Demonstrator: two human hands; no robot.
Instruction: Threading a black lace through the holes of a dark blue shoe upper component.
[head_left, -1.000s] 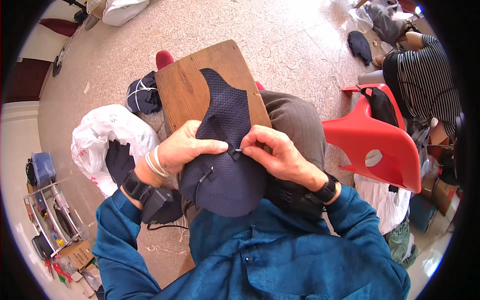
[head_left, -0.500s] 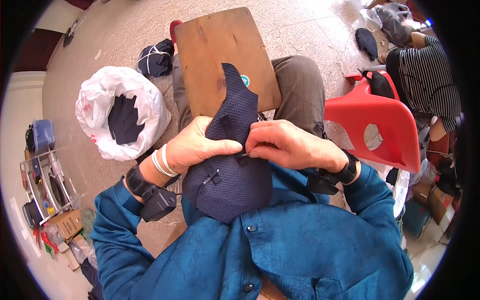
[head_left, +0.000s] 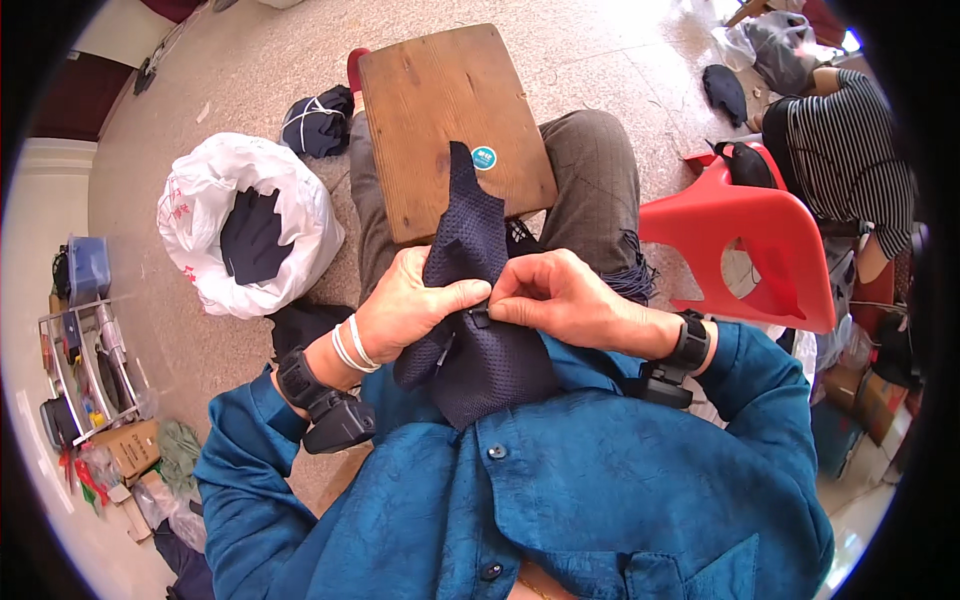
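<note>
well, held fabric (head_left: pixel 495 375), white bag (head_left: pixel 190 185), cloth (head_left: pixel 255 240) inside

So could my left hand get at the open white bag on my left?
Probably, yes: the white bag stands on that side, with nothing covering its mouth. However, your left hand is holding the dark knitted fabric, so it would likely need to let go first.

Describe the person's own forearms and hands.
The sleeves are shiny teal-blue cloth. The left hand is ungloved; its wrist wears thin white bands and a black strap with a boxy black device. The ungloved right hand has a second wrist strap and dark device.
</note>
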